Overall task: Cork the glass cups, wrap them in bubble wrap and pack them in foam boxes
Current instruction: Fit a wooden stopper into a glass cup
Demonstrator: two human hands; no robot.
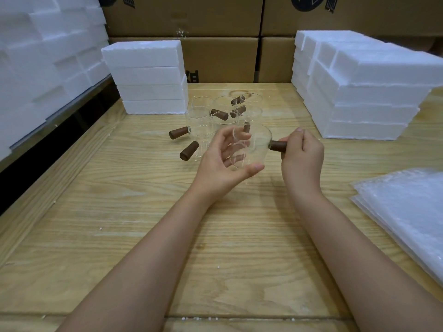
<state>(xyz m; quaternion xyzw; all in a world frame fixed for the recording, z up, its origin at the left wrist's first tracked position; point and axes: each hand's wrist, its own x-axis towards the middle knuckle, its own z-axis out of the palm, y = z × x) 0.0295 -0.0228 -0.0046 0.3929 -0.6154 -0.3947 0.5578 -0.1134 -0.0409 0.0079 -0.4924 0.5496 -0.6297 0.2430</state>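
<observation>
A clear glass cup is held above the wooden table, lying on its side between my hands. My left hand cups its open end, fingers and thumb curled round the glass. My right hand grips the cup's brown wooden handle. Behind them stands a cluster of several more glass cups, each with a brown wooden handle, two of those handles pointing left toward me. A stack of bubble wrap sheets lies at the right edge.
White foam boxes are stacked at the back left and in a larger pile at the right. More foam fills the far left. Cardboard cartons line the back. Small foam crumbs dot the table.
</observation>
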